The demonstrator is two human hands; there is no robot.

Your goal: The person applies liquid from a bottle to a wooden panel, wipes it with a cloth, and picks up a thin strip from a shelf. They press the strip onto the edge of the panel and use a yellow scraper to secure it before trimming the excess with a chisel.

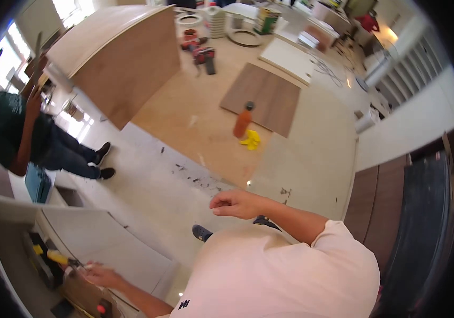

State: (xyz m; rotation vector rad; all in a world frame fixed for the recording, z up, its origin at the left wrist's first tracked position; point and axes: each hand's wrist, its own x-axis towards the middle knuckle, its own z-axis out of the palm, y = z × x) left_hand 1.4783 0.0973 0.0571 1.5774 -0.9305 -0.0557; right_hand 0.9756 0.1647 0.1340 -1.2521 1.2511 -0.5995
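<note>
Single head-worn view, wide-angle, edges bowed, corners dark. Looks forward and steeply down over the wearer's pale shirt [285,270], very close, filling bottom centre. Right hand [237,204] near, just below mid-frame; left hand [99,275] near, lower left. Floor [137,159] spans the middle distance. Co-worker [9,132] farther off, left edge, seen aslant. Windows [70,10] far, top left.

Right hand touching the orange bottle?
Apart. The head view plainly shows tan board in the gap between the right hand and the orange bottle.
</note>
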